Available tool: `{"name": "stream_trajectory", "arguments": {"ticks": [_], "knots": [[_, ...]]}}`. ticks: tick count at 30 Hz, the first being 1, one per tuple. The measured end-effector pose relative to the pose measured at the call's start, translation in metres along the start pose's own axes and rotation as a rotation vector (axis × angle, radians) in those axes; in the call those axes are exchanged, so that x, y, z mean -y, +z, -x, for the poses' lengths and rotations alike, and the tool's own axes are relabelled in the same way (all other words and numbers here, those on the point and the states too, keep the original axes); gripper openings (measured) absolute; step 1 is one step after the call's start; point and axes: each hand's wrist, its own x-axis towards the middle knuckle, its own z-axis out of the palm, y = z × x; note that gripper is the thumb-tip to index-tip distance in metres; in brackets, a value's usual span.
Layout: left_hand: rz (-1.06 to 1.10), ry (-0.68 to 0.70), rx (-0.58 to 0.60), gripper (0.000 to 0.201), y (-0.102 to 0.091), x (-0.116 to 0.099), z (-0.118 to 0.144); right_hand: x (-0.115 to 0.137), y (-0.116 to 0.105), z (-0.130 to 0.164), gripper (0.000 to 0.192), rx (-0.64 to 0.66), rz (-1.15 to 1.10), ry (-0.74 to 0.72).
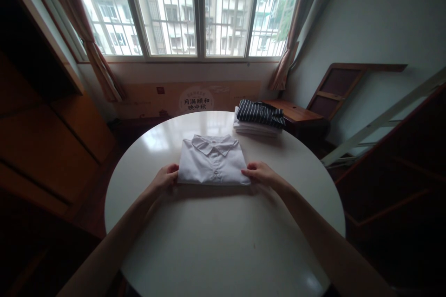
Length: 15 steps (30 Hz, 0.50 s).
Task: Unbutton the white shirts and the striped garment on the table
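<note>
The white shirt [212, 160] lies folded into a neat rectangle, collar up, between the two hands on the round table [223, 241]. The left hand [166, 177] pinches its near left corner; the right hand [259, 174] pinches the near right corner, fingers curled together. Folding looks finished. Beyond the right fingers sits a stack [258, 118] of folded clothes. Past the shirt, a cardboard box [195, 99] reads 月满颐和 映中秋.

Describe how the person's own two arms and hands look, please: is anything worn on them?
Both forearms are bare right up to the bottom edge of the picture; no sleeve, cuff or glove shows. The left hand and the right hand are bare as well. I see no watch, bracelet or ring, although the dim light makes small items hard to rule out. Both arms look slim and long.
</note>
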Motion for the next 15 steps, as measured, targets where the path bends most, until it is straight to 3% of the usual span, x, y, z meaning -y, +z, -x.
{"name": "stream_trajectory", "arguments": {"ticks": [10,15], "knots": [[-0.008,-0.013,-0.058,0.017,-0.001,-0.001,-0.002,0.002,0.0,0.001,0.033,-0.024,-0.02,0.026],[-0.006,0.005,-0.02,0.022,0.001,-0.01,0.006,0.003,0.001,0.001,0.031,-0.028,0.039,-0.031]]}}
